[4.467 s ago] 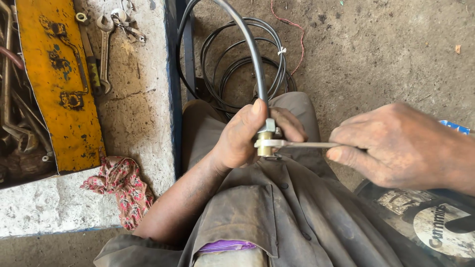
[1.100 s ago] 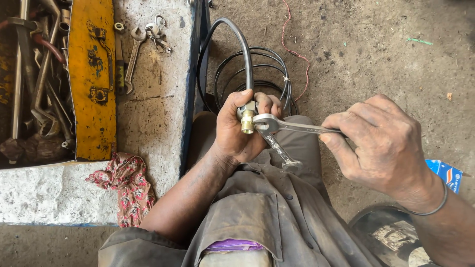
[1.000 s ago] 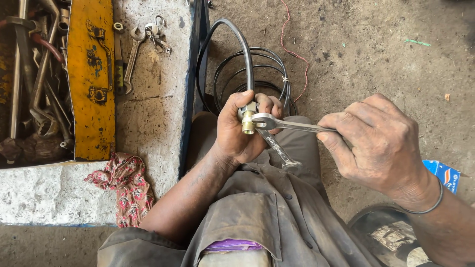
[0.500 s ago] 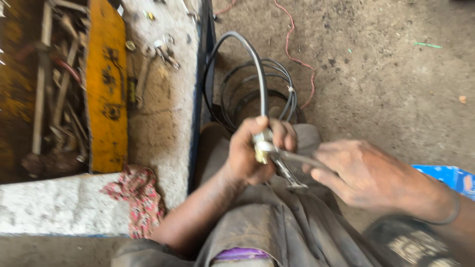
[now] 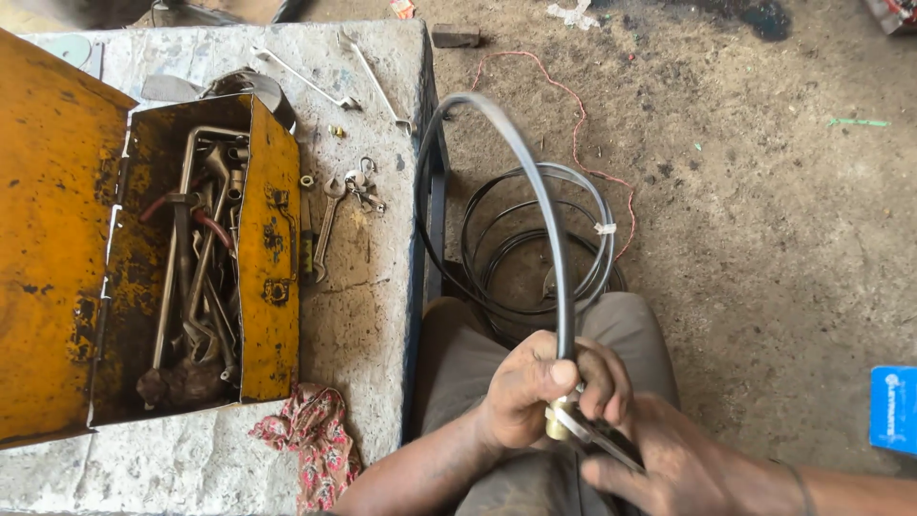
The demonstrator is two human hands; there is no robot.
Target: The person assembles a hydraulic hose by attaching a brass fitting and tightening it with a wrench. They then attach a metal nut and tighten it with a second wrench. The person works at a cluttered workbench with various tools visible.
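Head view, lower centre: left hand [image 5: 540,392] closes its grip around the stiff, springy black hose [image 5: 535,182] at its brass fitting [image 5: 557,420], while right hand [image 5: 683,468] pinches a slim wrench [image 5: 600,438] there.

Just one camera here, strapped to the person's head and pointing pretty much straight down. The hands [image 5: 611,430] sit low in the frame, close to the lens and right over the lap, with the right one partly cut off at the bottom edge. The left half of the shot takes in the concrete table [image 5: 373,287] and the open yellow toolbox [image 5: 67,268] from above, a bit farther off. The right half is dirt floor [image 5: 764,210]. No second view to compare.
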